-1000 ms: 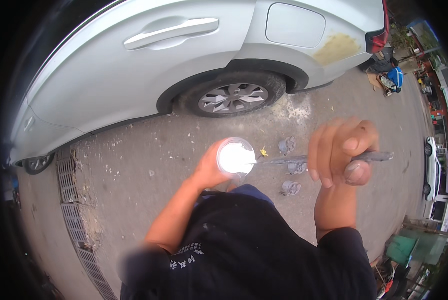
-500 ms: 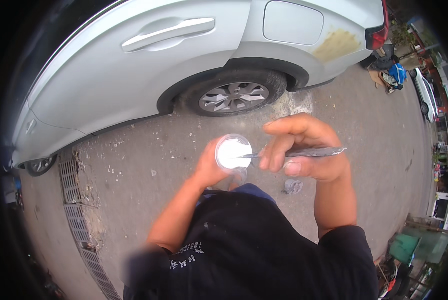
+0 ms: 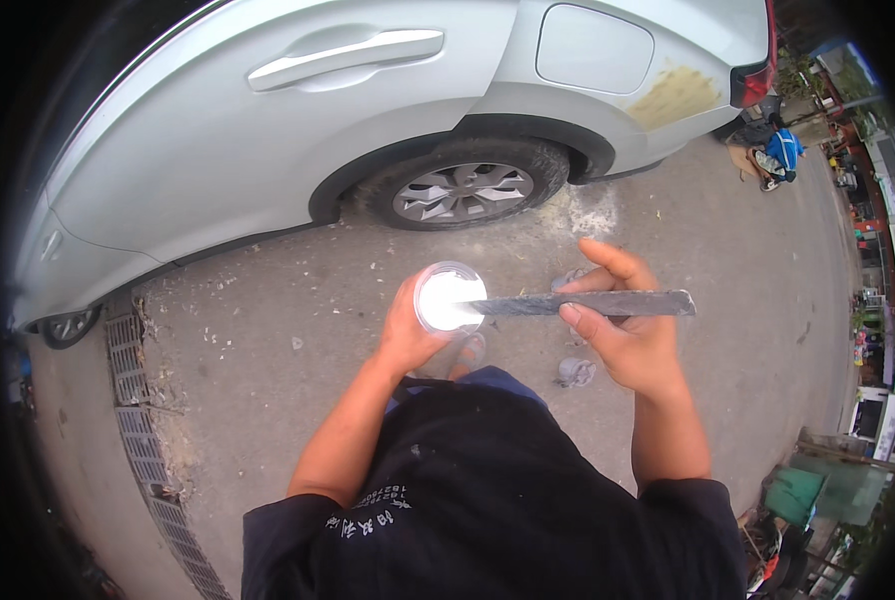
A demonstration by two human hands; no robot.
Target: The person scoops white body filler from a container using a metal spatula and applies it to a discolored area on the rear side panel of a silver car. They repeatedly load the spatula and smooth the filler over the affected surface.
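Observation:
My left hand [image 3: 405,325] is wrapped round a clear plastic cup [image 3: 448,288] of white, paint-like liquid, below the car's rear wheel in the picture. My right hand [image 3: 623,345] pinches a long, flat, dark grey stick [image 3: 523,305], index finger raised. The stick lies level, its left end in or over the cup's white contents. Crumpled grey objects [image 3: 577,372] lie on the ground beneath my right hand, partly hidden by it.
A white car [image 3: 198,150] with a tan patch [image 3: 673,98] on its rear panel fills the upper picture. A drainage grate [image 3: 140,400] runs along the left. Another person in blue [image 3: 783,155] crouches at upper right. A green board [image 3: 793,495] and clutter stand at lower right.
My right hand has moved down from its first position and changed its grip on the stick, fingers shifting round it. The cup in my left hand has moved slightly left and up.

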